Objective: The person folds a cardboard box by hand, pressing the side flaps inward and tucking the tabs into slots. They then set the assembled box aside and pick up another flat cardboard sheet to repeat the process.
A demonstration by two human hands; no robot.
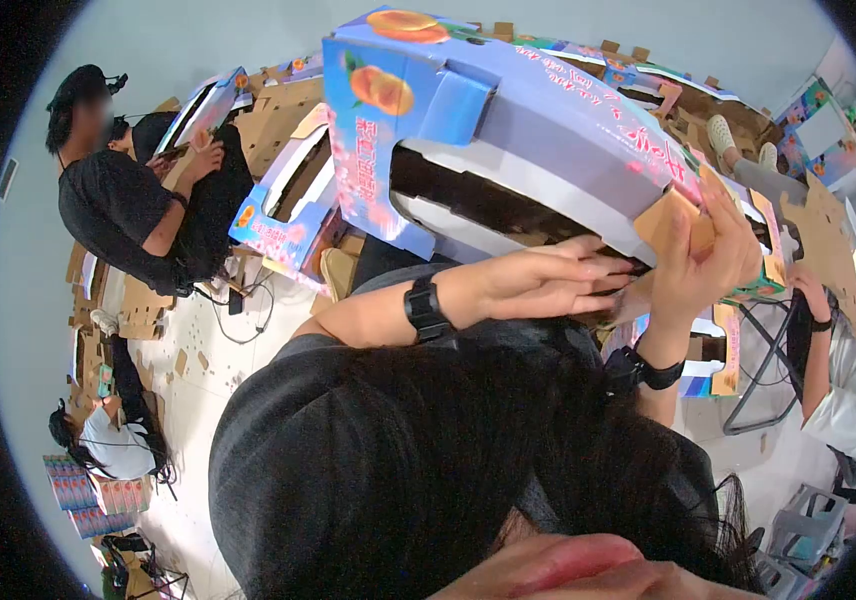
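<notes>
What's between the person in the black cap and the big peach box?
Another blue-and-pink box and some brown cardboard; the head view shows them.

The large box [548, 105] carries red Chinese characters [366, 160] on its blue end and red lettering [648, 150] along its side, neither clearly legible.

Black wristbands [430, 310] (dark grey shirt [368, 440])

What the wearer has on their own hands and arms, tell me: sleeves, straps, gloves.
Both the left hand and the right hand are ungloved. The left wrist has a black strap with a blocky, watch-like body; the right has a black band with a rounder black unit. The forearms are uncovered, below a dark grey top. No cable shows on either arm.
</notes>
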